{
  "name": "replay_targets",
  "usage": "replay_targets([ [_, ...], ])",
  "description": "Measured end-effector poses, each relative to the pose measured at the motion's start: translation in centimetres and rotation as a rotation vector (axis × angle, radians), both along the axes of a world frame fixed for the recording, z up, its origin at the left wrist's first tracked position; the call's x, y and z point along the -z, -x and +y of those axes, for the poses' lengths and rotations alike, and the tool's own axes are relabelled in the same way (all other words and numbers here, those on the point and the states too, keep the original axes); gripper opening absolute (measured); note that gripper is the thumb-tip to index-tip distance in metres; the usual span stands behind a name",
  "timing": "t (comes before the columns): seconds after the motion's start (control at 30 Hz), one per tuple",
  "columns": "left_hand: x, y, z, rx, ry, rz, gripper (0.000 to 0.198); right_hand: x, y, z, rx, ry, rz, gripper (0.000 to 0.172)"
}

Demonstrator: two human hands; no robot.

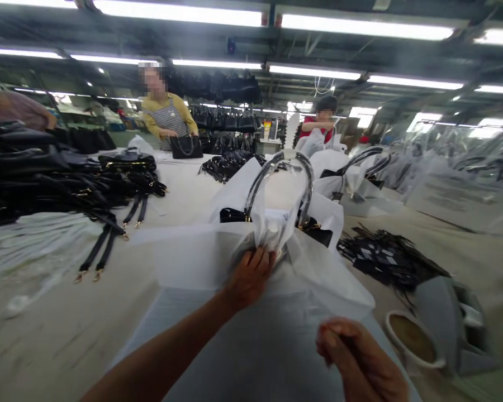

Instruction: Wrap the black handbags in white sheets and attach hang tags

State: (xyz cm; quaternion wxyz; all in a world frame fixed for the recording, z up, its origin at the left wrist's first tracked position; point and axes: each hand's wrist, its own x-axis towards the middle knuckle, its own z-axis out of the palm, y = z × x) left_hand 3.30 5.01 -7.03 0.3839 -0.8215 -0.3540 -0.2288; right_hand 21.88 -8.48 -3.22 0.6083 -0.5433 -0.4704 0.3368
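Note:
In front of me stands a black handbag (232, 215) wrapped in thin white wrapping paper (193, 251). Its two curved handles (255, 187) stick up in clear plastic. My left hand (251, 276) reaches to the bag's front, its fingers closed on the gathered wrapping paper below the handles. My right hand (360, 357) hovers lower right, apart from the bag. Its fingers are curled in a pinch, slightly blurred, and whatever they hold is too small to tell. The wrapping covers most of the bag's body.
Left are piled black bags (33, 173) and straps with clips (100, 245). A bundle of black tags (389, 257) and a round tub (414, 338) lie right. More wrapped bags (360, 184) stand behind. Co-workers (167, 114) stand across the table (184, 195).

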Motion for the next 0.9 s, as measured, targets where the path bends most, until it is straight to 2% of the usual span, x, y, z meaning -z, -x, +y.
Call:
replay_targets([
  [0.07,0.1,-0.1,0.0,0.032,-0.009,-0.03,0.039,-1.5,3.9,3.2,-0.161,-0.066,0.044,0.024],
  [0.1,0.2,-0.1,0.1,0.047,-0.005,-0.038,0.038,-1.7,5.0,4.9,-0.168,-0.075,0.078,0.026],
  [0.2,0.4,0.1,0.4,0.083,0.014,-0.039,0.036,-0.3,6.1,9.8,-0.119,-0.009,0.074,0.035],
  [0.3,0.4,0.4,0.5,0.125,0.0,-0.046,0.036,1.7,5.9,12.8,-0.031,0.082,-0.01,0.042],
  [0.4,0.1,0.7,0.5,0.177,-0.027,-0.078,0.037,2.3,5.9,13.7,0.038,0.103,-0.106,0.045],
  [0.6,0.1,0.7,0.9,0.22,-0.028,-0.117,0.032,1.3,6.7,13.9,0.152,0.113,-0.288,0.048],
  [0.8,0.0,1.1,0.9,0.271,-0.022,-0.171,0.025,1.5,6.6,13.9,0.15,0.157,-0.298,0.048],
  [0.9,-0.3,1.0,0.8,0.232,-0.009,-0.209,0.029,1.6,6.4,13.8,0.145,0.178,-0.302,0.048],
])
